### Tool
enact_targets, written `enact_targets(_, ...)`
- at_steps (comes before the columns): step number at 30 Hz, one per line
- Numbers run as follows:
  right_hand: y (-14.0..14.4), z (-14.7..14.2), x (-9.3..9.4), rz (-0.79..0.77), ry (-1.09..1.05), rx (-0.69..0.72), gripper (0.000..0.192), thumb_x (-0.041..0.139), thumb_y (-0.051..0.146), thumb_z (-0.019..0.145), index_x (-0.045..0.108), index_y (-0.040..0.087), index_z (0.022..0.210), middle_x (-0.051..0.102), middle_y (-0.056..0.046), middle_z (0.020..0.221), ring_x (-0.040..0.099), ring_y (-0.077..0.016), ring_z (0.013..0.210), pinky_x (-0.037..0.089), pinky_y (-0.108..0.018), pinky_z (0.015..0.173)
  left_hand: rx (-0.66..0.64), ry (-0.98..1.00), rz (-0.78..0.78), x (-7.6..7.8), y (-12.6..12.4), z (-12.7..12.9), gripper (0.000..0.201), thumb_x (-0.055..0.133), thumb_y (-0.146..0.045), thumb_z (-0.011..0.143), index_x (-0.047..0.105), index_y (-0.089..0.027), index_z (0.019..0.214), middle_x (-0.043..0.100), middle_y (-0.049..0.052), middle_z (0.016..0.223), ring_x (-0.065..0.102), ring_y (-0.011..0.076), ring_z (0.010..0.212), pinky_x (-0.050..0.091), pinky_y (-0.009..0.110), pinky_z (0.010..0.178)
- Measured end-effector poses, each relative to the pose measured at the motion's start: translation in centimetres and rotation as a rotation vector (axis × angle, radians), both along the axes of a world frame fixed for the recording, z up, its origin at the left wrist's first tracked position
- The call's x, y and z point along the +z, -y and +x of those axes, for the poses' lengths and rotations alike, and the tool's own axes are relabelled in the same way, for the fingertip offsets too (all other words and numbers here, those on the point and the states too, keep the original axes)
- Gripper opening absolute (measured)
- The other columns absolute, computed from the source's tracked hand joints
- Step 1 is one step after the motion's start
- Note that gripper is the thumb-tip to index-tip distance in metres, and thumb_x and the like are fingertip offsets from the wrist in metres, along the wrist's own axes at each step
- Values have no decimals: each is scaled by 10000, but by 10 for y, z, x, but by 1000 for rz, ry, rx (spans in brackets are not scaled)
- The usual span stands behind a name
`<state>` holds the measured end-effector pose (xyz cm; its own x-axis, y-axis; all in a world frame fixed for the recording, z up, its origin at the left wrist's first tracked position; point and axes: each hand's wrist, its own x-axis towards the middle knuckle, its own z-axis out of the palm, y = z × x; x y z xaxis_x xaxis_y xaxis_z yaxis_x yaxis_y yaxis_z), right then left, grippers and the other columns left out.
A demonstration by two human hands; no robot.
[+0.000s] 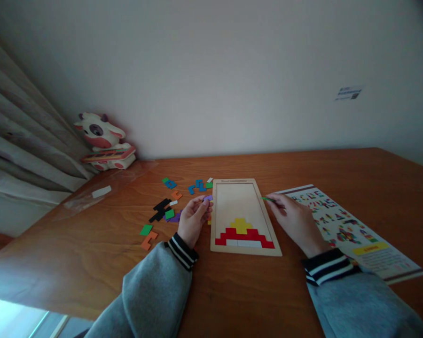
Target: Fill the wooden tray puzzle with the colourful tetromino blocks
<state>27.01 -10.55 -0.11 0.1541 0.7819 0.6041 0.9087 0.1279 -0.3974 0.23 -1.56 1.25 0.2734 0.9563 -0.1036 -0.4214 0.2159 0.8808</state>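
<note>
Beside the left edge of the wooden puzzle tray (213, 220), my left hand (191, 218) pinches a purple puzzle piece (207, 198) between thumb and fingers. My right hand (298, 223) is at the tray's right edge, closed on a green puzzle piece (266, 199) that shows only in part. Inside the tray's near end lie white pieces (244, 243), red pieces (232, 234) around them and a yellow piece (241, 226) on the far side of the red. Part of a yellow piece shows beside my left fingers, mostly hidden.
Loose pieces lie left of the tray: black ones (158, 214), orange ones (149, 240), green ones (146, 230) and blue ones (199, 186). A printed pattern sheet (373, 253) lies under my right forearm. A toy cow (105, 141) sits at the back left, near the curtain (28, 122).
</note>
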Motion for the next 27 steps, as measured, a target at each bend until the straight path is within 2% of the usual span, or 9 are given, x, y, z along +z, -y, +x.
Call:
enact_targets(5, -18, -33, 9, -63, 31, 263, 202, 504, 174, 936, 692, 211, 999, 725, -67, 1018, 693, -204, 917, 557, -356, 828, 5, 6, 9, 2, 2, 2, 441, 873, -323, 667, 616, -141, 976, 718, 33, 863, 656, 77, 690, 519, 159, 617)
enact_targets(8, -32, -47, 9, -163, 53, 336, 187, 540, 122, 913, 706, 192, 961, 721, -61, 977, 684, -190, 880, 555, -337, 820, -1, -9, 15, 0, 1, 2, 444, 881, -350, 650, 608, -140, 931, 700, 14, 828, 655, 83, 675, 520, 167, 603)
enact_targets(13, -37, -51, 3, -246, 85, 356, 181, 568, 144, 917, 733, 198, 968, 723, -59, 988, 673, -195, 902, 551, -346, 856, 26, -130, 233, -5, 0, 0, 371, 793, -417, 761, 635, -157, 974, 654, -24, 716, 601, 71, 599, 471, 165, 550)
enact_targets(17, -35, -48, 3, -267, 115, 303, 203, 569, 167, 922, 758, 196, 990, 731, -84, 1090, 677, -227, 970, 547, -396, 914, 5, -324, 379, -4, 0, 1, 376, 696, -477, 837, 723, -134, 988, 716, 45, 809, 624, 102, 670, 498, 201, 623)
enact_targets(20, -34, -49, 5, -269, 145, 304, 216, 566, 179, 921, 763, 209, 1006, 738, -88, 1109, 665, -250, 1030, 532, -433, 946, -3, -390, 445, 1, -2, 2, 411, 631, -493, 882, 732, -138, 1061, 748, 85, 919, 665, 141, 765, 525, 236, 691)
enact_targets(24, -31, -50, 6, -260, 106, 289, 275, 579, 142, 898, 709, 175, 1138, 734, -103, 1118, 662, -255, 1037, 527, -445, 949, -80, -487, 528, 6, -9, 6, 411, 635, -457, 884, 698, -146, 1146, 742, 105, 1081, 697, 198, 927, 550, 294, 812)
enact_targets(27, -29, -50, 4, -257, 65, 284, 250, 583, 135, 896, 707, 172, 1110, 735, -97, 1090, 664, -244, 1013, 529, -425, 936, -175, -739, 694, 6, -12, 10, 307, 605, -398, 911, 721, -179, 1093, 752, 75, 1044, 697, 195, 901, 550, 293, 797)
